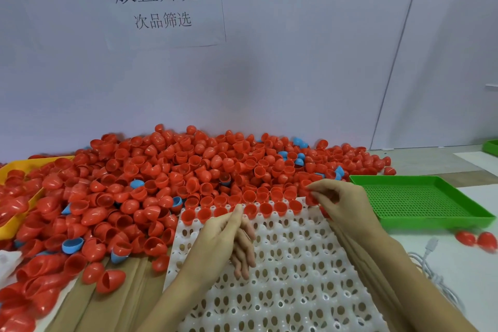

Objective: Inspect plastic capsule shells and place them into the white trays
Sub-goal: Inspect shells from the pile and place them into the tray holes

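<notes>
Head view shows the right hand [341, 202] raised over the far right corner of the white tray [291, 264], its fingers [316, 188] curled and pinching a red capsule shell [312, 198] at the tips. That shell sits just past the last filled cup of the tray's far row, so the open corner cup lies directly below and slightly toward the person from the pinch. Which way the shell's mouth faces is hard to tell, since the fingers cover most of it. My judgement is that the coming move is a short lowering, mouth up to match its neighbours.

The left hand [226, 237] hangs over the tray's left-middle part with fingers loosely relaxed and pointing down, holding nothing; it is nearer the left end of the filled row, while the right hand is the nearer one to the empty corner.

The tray's far row of seated shells [242, 211] runs left to right, each red shell standing mouth up; every row nearer the person shows only empty perforated cups. Beyond the tray lies the heap of loose shells [167, 178], mostly red with a few blue ones, spread over the surface [420, 161] and spilling into a yellow tray [16, 170] at left. A green perforated tray [420, 205] at right holds nothing visible; two red shells [477, 240] and a white cable [431, 256] lie near it.
</notes>
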Available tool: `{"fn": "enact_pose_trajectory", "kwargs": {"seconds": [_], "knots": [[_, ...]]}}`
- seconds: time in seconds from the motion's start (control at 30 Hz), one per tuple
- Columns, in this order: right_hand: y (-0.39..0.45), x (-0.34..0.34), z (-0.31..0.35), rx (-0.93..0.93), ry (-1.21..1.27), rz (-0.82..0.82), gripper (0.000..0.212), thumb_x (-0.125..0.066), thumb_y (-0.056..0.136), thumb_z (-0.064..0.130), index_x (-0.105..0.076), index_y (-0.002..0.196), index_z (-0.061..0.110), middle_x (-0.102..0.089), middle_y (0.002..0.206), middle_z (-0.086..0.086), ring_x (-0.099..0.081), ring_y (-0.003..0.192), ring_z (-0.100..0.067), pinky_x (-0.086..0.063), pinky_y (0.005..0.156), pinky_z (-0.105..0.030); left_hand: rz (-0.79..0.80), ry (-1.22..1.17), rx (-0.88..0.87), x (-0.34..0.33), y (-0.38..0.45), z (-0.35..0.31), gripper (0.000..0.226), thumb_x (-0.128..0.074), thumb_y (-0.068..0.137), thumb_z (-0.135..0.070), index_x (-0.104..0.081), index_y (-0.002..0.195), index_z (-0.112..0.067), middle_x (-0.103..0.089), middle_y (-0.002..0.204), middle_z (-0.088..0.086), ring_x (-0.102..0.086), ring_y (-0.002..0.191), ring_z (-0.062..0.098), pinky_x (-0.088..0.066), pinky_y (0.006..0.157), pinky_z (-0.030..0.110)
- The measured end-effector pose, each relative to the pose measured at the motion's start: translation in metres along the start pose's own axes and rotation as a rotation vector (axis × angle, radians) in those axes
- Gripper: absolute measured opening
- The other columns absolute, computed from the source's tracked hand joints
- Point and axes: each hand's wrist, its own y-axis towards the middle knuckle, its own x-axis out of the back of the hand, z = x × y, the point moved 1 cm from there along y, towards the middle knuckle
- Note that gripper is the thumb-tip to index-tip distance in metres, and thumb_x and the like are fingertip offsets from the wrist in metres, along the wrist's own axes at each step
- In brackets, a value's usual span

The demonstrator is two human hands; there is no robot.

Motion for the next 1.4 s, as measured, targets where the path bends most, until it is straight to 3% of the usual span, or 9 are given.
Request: {"fn": "enact_pose_trajectory", "kwargs": {"seconds": [0.17,0.33,0.7,0.87,1.0,1.2,1.3,1.4], "knots": [[0.002,-0.009,-0.003,-0.004,-0.138,0.086,0.020,-0.075,0.095,0.004,-0.083,0.106,0.019,-0.067,0.100,0.006,-0.062,0.087,-0.001,-0.049,0.079,-0.007,0.014,-0.013,0.008,0.001,0.001,0.000,0.061,-0.037,0.109,-0.046,-0.064,0.085,0.004,-0.067,0.064,0.030,-0.064,0.046,0.032,-0.047,0.040,0.027],[0.003,-0.011,-0.006,-0.047,-0.184,0.150,0.020,-0.070,0.100,0.012,-0.081,0.113,0.022,-0.059,0.099,0.005,-0.059,0.083,-0.003,-0.045,0.077,-0.008,0.018,-0.015,0.003,0.000,0.001,0.001,0.062,-0.038,0.108,-0.047,-0.065,0.084,0.004,-0.067,0.064,0.029,-0.064,0.046,0.032,-0.048,0.041,0.026],[0.002,-0.014,-0.012,-0.082,-0.135,0.127,0.021,-0.069,0.101,0.018,-0.080,0.119,0.021,-0.060,0.096,0.006,-0.059,0.081,-0.006,-0.047,0.077,-0.017,0.023,-0.007,0.010,0.001,0.003,0.005,0.063,-0.040,0.106,-0.052,-0.066,0.084,0.001,-0.069,0.066,0.027,-0.065,0.047,0.031,-0.049,0.042,0.027],[0.005,-0.007,-0.005,-0.053,-0.029,-0.009,0.036,-0.067,0.101,0.011,-0.066,0.136,0.019,-0.067,0.098,0.005,-0.063,0.091,-0.004,-0.049,0.075,-0.013,0.018,-0.006,0.003,0.002,0.002,0.006,0.062,-0.039,0.109,-0.048,-0.065,0.086,0.004,-0.070,0.066,0.026,-0.064,0.046,0.030,-0.049,0.041,0.027],[0.026,-0.015,0.003,0.009,-0.070,0.043,0.030,-0.067,0.101,0.010,-0.067,0.128,0.021,-0.066,0.098,0.007,-0.063,0.090,-0.002,-0.050,0.078,-0.010,0.018,-0.012,0.006,0.001,0.002,0.005,0.062,-0.038,0.110,-0.046,-0.064,0.086,0.004,-0.070,0.066,0.026,-0.063,0.046,0.030,-0.049,0.041,0.027],[0.074,-0.053,0.021,0.154,-0.254,0.201,0.020,-0.073,0.098,0.025,-0.073,0.118,0.021,-0.066,0.108,0.005,-0.064,0.094,-0.010,-0.056,0.090,-0.032,0.011,-0.023,0.014,0.001,0.000,0.003,0.061,-0.037,0.113,-0.042,-0.064,0.087,0.007,-0.070,0.066,0.026,-0.063,0.046,0.030,-0.048,0.040,0.027],[0.091,-0.072,0.028,0.197,-0.302,0.262,0.023,-0.077,0.094,0.038,-0.073,0.111,0.024,-0.063,0.118,0.009,-0.060,0.106,-0.011,-0.054,0.091,-0.032,0.010,-0.028,0.016,0.001,0.000,0.002,0.060,-0.037,0.113,-0.042,-0.063,0.086,0.005,-0.070,0.065,0.025,-0.063,0.045,0.029,-0.047,0.040,0.026],[0.099,-0.087,0.029,0.237,-0.425,0.307,0.020,-0.078,0.093,0.035,-0.073,0.109,0.024,-0.062,0.125,0.010,-0.056,0.119,-0.013,-0.054,0.094,-0.036,0.007,-0.030,0.012,0.000,0.000,0.001,0.060,-0.037,0.113,-0.042,-0.064,0.085,0.004,-0.070,0.064,0.024,-0.063,0.045,0.029,-0.047,0.040,0.026]]}}
